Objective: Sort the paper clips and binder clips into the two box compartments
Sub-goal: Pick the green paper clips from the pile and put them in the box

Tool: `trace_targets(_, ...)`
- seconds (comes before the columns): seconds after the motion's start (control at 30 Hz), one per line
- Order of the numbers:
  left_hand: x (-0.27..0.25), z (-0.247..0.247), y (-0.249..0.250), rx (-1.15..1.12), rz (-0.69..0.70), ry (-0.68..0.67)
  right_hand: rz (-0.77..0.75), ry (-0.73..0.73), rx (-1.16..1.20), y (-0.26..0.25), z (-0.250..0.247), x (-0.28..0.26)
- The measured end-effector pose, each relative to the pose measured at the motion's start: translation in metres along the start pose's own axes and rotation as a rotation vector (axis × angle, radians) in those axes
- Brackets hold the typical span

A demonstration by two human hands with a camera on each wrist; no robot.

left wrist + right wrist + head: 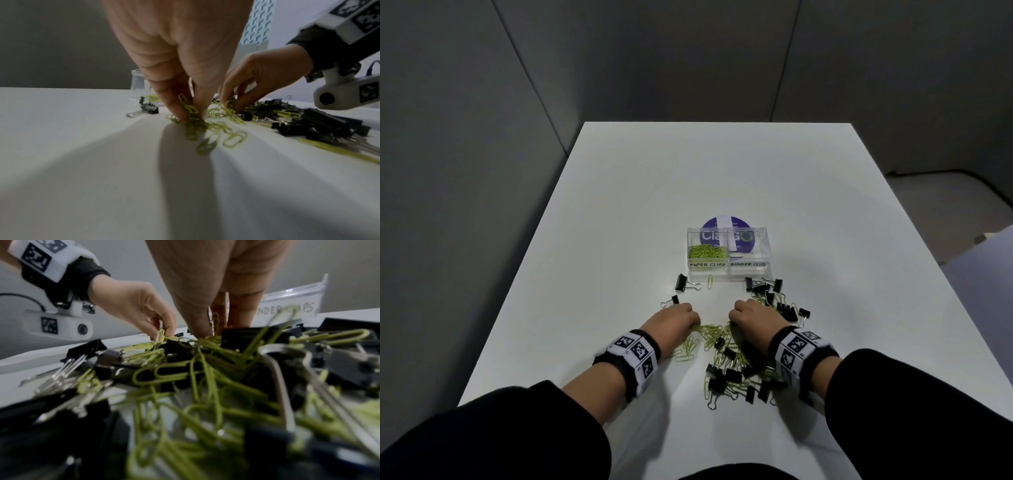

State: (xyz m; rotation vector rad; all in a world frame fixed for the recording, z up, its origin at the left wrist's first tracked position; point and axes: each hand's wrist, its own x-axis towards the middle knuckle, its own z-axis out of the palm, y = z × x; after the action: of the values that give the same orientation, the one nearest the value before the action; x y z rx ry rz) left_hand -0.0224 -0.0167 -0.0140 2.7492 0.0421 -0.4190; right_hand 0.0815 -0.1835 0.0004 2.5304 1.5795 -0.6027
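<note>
Two hands, left hand (675,318) and right hand (751,315), each pinch lime-green paper clips (710,332) from the worktop (619,205) pile; black binder clips (726,377) lie at 6 o'clock of the clear box (727,272).

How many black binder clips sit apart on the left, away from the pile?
2. One binder clip lies before the paper-clip compartment; another binder clip beside the left hand. More may be hidden.

White table (619,212); purple round sticker (726,224) behind box; grey walls (465,102).
</note>
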Motion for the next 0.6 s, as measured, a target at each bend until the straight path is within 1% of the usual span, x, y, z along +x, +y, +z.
trace_targets(0.1,-0.008,-0.007,-0.006,-0.050,-0.003,0.050,0.019,-0.003,0.067,0.007,-0.002,0.002)
trace_targets(0.23,-0.010,-0.020,-0.009,-0.118,-0.021,0.100,0.033,0.022,0.217,0.009,-0.010,0.006)
trace_targets(0.3,-0.010,-0.026,-0.009,-0.157,-0.028,0.084,0.034,0.042,0.284,0.009,-0.016,0.007)
trace_targets(0.47,-0.006,-0.030,-0.009,-0.164,-0.069,-0.020,0.094,0.066,0.404,0.014,-0.027,0.014)
trace_targets(0.53,-0.002,-0.032,-0.010,-0.172,-0.068,-0.015,0.094,0.073,0.427,0.015,-0.031,0.015)
trace_targets(0.6,0.002,-0.040,-0.009,-0.193,-0.047,0.022,0.097,0.110,0.473,0.016,-0.039,0.016)
